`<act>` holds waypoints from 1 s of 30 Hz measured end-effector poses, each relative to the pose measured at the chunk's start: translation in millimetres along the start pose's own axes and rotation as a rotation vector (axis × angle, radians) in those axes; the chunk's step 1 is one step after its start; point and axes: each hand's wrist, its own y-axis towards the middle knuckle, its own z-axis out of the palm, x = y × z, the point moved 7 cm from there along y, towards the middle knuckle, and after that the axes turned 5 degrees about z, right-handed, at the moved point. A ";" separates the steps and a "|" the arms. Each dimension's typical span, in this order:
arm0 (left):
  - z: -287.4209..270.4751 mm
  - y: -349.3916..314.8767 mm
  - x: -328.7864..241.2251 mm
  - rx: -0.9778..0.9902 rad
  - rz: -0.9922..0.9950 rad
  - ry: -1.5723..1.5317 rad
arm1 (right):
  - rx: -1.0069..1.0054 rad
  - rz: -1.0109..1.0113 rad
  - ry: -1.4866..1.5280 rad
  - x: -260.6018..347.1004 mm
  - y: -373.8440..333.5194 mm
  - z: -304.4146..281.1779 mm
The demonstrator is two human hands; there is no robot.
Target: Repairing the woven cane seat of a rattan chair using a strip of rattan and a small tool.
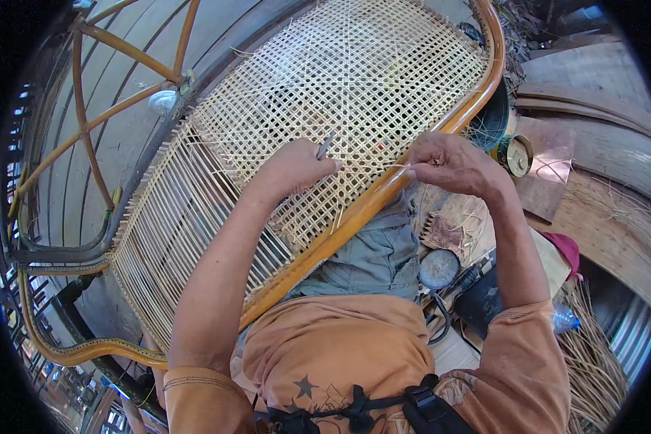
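A woven cane panel (383,79) stretches across a curved, varnished rattan frame (369,206) that lies over my lap. My left hand (300,170) rests on the weave with its fingers closed. A slim, pointed metal tool (326,145) sticks up out of it; its lower part is hidden by the hand. Over the frame's near right rail, my right hand (452,165) pinches a thin cane strand (396,166) that runs toward the weave. Left of the dense weave, a section of the panel has only parallel cane strands (188,217).
Crossed rattan poles (87,123) of the chair frame rise at the far left. At the right are a round tin (518,155), wooden boards (600,210), a plastic bottle (564,318) and a bundle of cane strips (593,362). A grey round-headed object (439,268) lies below my right hand.
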 end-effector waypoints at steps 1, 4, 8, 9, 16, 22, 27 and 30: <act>-0.3 0.8 -2.1 0.001 0.002 0.001 | -0.022 -0.086 0.182 5.0 -1.9 -3.3; -1.0 0.1 -4.6 0.033 -0.049 0.025 | 0.086 -0.177 0.458 -1.8 16.4 14.7; -0.6 -3.7 -6.8 -0.002 -0.057 0.011 | 0.200 0.038 0.748 -5.8 24.0 34.8; -1.0 -4.5 -6.2 -0.024 -0.056 0.003 | 0.205 0.037 0.749 -5.4 26.2 37.1; -43.5 -42.4 -23.7 -0.166 -0.191 0.090 | -0.098 0.044 0.433 -21.5 11.7 -0.8; -19.5 -68.9 -75.0 -0.263 0.205 0.202 | -0.158 0.015 0.342 -43.6 -8.8 -5.6; 56.4 -50.5 -48.1 0.112 -0.259 -0.647 | -0.140 0.007 0.509 -44.2 -5.9 2.8; 55.7 -42.7 -48.7 0.093 -0.326 -0.821 | -0.156 -0.014 0.537 -50.5 -6.7 3.9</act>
